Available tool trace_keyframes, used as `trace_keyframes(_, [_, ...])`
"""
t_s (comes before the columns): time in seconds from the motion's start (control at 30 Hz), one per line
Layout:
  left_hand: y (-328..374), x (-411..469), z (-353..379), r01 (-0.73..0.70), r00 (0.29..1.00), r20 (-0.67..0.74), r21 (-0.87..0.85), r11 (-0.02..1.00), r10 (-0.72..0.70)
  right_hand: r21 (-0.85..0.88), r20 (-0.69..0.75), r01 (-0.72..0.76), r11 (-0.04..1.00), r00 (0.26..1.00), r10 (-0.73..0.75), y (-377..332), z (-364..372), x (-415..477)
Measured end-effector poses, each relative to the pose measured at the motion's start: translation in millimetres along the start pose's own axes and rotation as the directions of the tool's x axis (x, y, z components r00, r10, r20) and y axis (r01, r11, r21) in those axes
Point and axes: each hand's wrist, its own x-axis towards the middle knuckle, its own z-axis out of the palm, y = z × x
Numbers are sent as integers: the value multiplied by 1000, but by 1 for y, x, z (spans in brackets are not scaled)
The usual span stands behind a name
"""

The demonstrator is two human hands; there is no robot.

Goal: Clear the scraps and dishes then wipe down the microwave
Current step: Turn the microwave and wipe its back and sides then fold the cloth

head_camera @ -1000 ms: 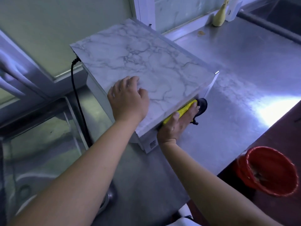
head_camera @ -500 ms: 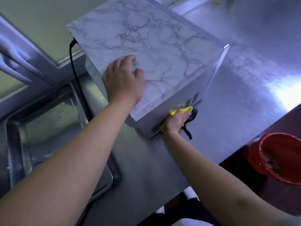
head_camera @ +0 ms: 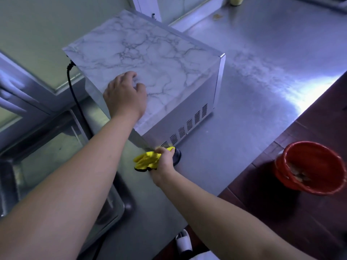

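The microwave [head_camera: 150, 59] stands on the steel counter, its top covered in marble-patterned film and its vented metal side facing me. My left hand [head_camera: 125, 94] rests on the near edge of its top, fingers loosely bent. My right hand [head_camera: 164, 162] grips a bunched yellow cloth [head_camera: 147, 159] with a black edge at the lower near corner of the microwave's side, just above the counter.
A black power cord [head_camera: 74, 94] runs down from the microwave's back left. A steel sink [head_camera: 47, 156] lies to the left. A red bucket [head_camera: 311, 167] with scraps stands on the dark floor at right. The steel counter [head_camera: 262, 91] stretches right of the microwave.
My right hand has slid the yellow cloth down and left along the microwave's side to its lower near corner, and the cloth is now bunched. My left hand stays on the top.
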Motion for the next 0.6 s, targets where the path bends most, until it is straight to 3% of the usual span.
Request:
trace_keyframes(0.07, [0, 0, -1, 0, 1000, 0, 1, 1000, 0, 9, -14, 29, 1000, 999, -28, -13, 4, -19])
trace_keyframes(0.2, [1, -2, -2, -2, 1000, 6, -2, 1000, 2, -145, -114, 44, 988, 992, -60, -30, -17, -11])
trace_keyframes(0.37, [2, -2, -5, 6, 1000, 10, -9, 1000, -6, -73, 94, -108, 991, 989, 114, -56, -75, -66])
trace_keyframes(0.5, [2, -2, -5, 5, 1000, 14, -10, 1000, -5, 93, 318, -135, 986, 943, 99, -76, -123, -96])
trace_keyframes(0.6, [2, -2, -6, 8, 1000, 19, -8, 1000, -8, 52, 412, -112, 992, 908, 81, -78, -133, -106])
